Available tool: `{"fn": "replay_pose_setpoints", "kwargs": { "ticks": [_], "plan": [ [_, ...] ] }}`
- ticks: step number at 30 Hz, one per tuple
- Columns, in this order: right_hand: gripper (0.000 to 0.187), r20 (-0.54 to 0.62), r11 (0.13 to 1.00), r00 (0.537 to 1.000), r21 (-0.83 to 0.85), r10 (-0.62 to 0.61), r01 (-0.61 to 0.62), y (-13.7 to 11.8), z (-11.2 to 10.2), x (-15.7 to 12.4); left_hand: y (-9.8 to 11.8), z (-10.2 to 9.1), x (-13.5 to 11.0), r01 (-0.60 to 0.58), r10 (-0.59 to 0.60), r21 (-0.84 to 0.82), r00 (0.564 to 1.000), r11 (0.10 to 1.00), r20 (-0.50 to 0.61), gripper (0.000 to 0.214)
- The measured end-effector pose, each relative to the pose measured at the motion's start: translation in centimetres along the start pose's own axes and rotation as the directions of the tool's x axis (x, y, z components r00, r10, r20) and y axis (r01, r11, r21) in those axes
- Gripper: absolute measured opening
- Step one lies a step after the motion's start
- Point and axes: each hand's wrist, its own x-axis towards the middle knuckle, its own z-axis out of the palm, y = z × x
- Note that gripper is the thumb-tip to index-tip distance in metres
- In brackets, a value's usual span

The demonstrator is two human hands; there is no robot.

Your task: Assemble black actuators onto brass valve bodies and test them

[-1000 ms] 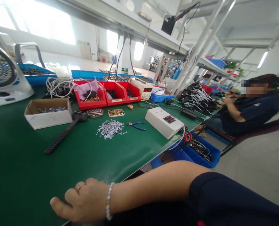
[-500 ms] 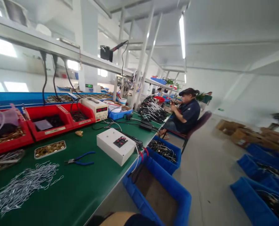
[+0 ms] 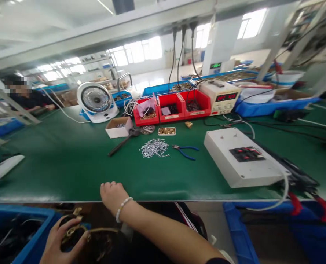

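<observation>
The left hand [image 3: 55,240], at the bottom left of the frame, holds one dark part with brass bits [image 3: 72,231] below the table edge. The right hand [image 3: 112,194], low in the middle, is curled shut on the edge of the green table [image 3: 69,172]. Higher up sit three red bins [image 3: 146,122], one fan [image 3: 95,99] and one pair of blue pliers [image 3: 185,150].

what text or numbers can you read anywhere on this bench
power supply: red display digits, too blurred to read
red bins: white front labels, too small to read
green lit sign behind: blurred, unreadable
brass-fitted part in left hand: no lettering visible
</observation>
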Motion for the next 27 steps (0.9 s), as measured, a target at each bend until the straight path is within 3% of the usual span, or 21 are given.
{"fn": "replay_pose_setpoints", "kwargs": {
  "ticks": [3,6,12,17,22,27],
  "plan": [
    [0.023,0.025,1.0,1.0,0.006,0.019,-0.019,0.2,-0.3,-0.1,2.4,-0.8,3.4,-0.063,0.063,0.011,0.995,0.998,-0.074,0.05],
    [0.019,0.029,0.999,0.999,-0.009,0.035,-0.035,0.1,-0.5,-0.2,4.5,-0.3,7.8,-0.07,0.069,-0.001,0.988,0.998,-0.135,0.05],
    [0.017,0.005,0.999,1.0,-0.023,0.029,-0.029,0.1,-0.5,-0.1,4.4,2.7,15.2,0.032,-0.031,0.017,0.998,0.999,-0.045,0.063],
    [0.016,0.008,1.0,1.0,-0.024,0.017,-0.017,0.2,-0.5,-0.1,5.0,5.2,19.7,0.02,-0.019,0.07,1.0,0.997,-0.017,0.062],
    [0.019,0.018,0.999,0.999,-0.044,0.026,-0.026,0.3,-0.5,-0.3,8.1,8.3,24.0,-0.037,0.036,0.07,0.999,0.997,0.019,0.06],
    [0.021,0.034,0.999,0.999,-0.041,0.006,-0.004,0.2,-0.2,-0.1,9.9,10.3,25.4,-0.085,0.089,0.078,0.995,0.993,-0.047,0.047]
  ]
}}
